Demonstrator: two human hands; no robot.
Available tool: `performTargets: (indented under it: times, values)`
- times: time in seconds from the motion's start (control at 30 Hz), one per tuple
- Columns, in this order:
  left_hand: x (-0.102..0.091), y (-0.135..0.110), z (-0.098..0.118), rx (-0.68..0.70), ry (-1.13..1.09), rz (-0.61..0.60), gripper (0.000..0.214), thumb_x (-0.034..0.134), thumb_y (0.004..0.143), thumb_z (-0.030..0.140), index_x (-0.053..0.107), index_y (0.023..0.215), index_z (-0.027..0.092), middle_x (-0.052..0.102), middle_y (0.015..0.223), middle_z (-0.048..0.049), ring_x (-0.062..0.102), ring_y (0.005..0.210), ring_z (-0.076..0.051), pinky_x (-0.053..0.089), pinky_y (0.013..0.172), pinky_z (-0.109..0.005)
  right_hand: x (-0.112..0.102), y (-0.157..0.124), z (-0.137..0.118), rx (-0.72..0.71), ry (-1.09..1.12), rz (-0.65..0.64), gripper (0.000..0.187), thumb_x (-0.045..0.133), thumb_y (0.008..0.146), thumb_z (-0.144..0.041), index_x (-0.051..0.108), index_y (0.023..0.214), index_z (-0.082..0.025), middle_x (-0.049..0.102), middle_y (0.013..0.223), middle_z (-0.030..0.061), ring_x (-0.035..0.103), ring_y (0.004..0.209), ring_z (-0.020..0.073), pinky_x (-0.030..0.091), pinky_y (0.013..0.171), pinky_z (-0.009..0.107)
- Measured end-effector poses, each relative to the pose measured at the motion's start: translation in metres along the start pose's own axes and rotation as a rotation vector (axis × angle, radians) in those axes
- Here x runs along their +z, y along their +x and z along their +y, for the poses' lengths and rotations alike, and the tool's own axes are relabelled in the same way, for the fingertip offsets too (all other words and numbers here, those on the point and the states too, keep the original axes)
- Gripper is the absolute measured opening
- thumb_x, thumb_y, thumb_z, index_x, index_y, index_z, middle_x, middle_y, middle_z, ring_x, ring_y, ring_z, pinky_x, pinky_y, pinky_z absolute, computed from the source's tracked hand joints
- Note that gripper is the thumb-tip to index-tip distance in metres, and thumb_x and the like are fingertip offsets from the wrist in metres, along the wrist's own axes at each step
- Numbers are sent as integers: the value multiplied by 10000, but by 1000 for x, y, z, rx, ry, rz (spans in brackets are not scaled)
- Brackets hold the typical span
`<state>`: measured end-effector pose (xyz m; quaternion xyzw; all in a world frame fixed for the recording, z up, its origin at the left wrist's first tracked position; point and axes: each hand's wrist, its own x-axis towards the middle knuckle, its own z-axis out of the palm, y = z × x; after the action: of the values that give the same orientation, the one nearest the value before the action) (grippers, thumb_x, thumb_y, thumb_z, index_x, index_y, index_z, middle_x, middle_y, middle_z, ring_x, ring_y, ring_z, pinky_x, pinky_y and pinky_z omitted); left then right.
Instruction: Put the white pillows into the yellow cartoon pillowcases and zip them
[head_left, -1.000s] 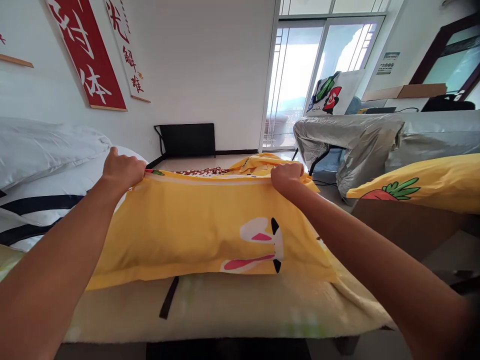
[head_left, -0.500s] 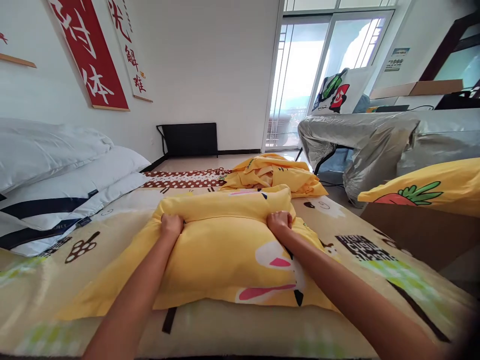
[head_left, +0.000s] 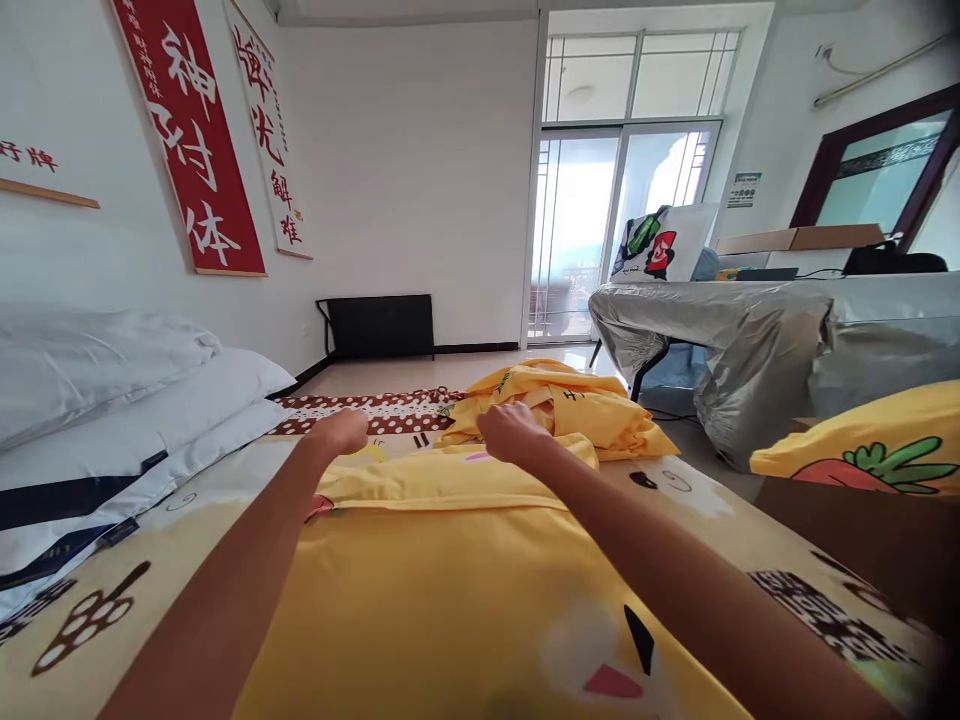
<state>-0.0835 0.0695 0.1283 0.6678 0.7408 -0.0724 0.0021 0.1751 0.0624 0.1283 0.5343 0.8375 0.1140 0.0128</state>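
Note:
A yellow pillow (head_left: 450,590) in a rabbit-print case lies on the bed right in front of me. Both my arms reach across it to its far edge. My left hand (head_left: 341,432) is curled shut at the far left of that edge, and my right hand (head_left: 514,432) is curled shut at the far right. Each seems to grip the case's open end, but the fingers are hidden behind the knuckles. Just beyond my right hand lies a crumpled heap of yellow cloth (head_left: 570,405).
White pillows (head_left: 112,400) are stacked at the left of the patterned bed sheet (head_left: 697,500). Another yellow carrot-print pillow (head_left: 870,450) rests on a brown box at the right. A table under silver covering (head_left: 750,320) stands behind it. A black rack (head_left: 379,325) leans on the far wall.
The pillow was held up, then dropped flat on the bed. My hands pushed forward over it to the far edge and the camera came closer and lower.

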Motion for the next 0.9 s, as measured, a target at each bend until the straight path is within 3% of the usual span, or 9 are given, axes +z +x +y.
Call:
performTargets:
  times: [0.1, 0.2, 0.3, 0.37, 0.53, 0.63, 0.8, 0.9]
  values:
    - [22, 36, 44, -18, -58, 103, 309, 547, 910, 376, 603, 1098, 137, 627, 1117, -90, 609, 1009, -205, 505, 891, -423, 30, 45, -38, -11, 77, 84, 304, 447, 890, -140, 645, 1119, -114, 662, 1113, 181, 598, 1103, 256, 389, 969, 394]
    - [82, 56, 82, 15, -121, 107, 309, 514, 926, 386, 611, 1093, 144, 638, 1115, -85, 606, 1028, -200, 481, 936, -435, 92, 63, -59, -13, 169, 60, 295, 404, 968, -273, 624, 1109, -136, 665, 1106, 114, 615, 1035, 201, 433, 935, 381]
    - [137, 65, 99, 26, -166, 88, 336, 478, 938, 415, 622, 1067, 141, 656, 1080, -82, 601, 1051, -206, 430, 990, -464, 146, 63, -63, -18, 247, 20, 323, 419, 978, -388, 635, 1032, -154, 671, 1050, 63, 620, 980, 170, 450, 931, 395]
    - [155, 72, 100, 32, -192, 86, 358, 468, 937, 436, 620, 1075, 142, 656, 1086, -87, 592, 1073, -216, 399, 1015, -484, 163, 65, -60, -6, 284, 19, 332, 393, 986, -366, 637, 1034, -145, 678, 1055, 81, 621, 991, 183, 426, 948, 400]
    - [148, 90, 83, 86, -286, 49, 378, 451, 934, 460, 641, 1037, 150, 665, 1089, -96, 605, 1035, -208, 422, 979, -454, 161, 80, -43, 33, 348, -2, 381, 345, 963, -323, 685, 966, -150, 713, 998, 124, 648, 931, 213, 400, 883, 337]
    - [141, 92, 62, 133, -340, 43, 348, 425, 927, 416, 671, 993, 179, 700, 1045, -87, 631, 963, -187, 461, 894, -348, 159, 75, -12, 63, 373, 10, 394, 341, 953, -336, 697, 962, -165, 706, 1034, 121, 627, 977, 210, 379, 878, 297]
    - [145, 93, -3, 125, -347, 54, 421, 364, 843, 430, 726, 839, 216, 743, 984, -62, 656, 929, -215, 470, 801, -267, 182, 42, 73, 139, 441, 7, 434, 303, 963, -346, 695, 948, -162, 706, 1031, 109, 629, 945, 201, 398, 807, 260]
    - [160, 94, -46, 58, -310, 87, 474, 335, 820, 446, 743, 911, 220, 735, 1052, -51, 658, 983, -228, 486, 820, -278, 208, 23, 116, 193, 496, 11, 472, 250, 982, -350, 686, 1008, -172, 703, 1075, 99, 627, 976, 201, 417, 842, 270]
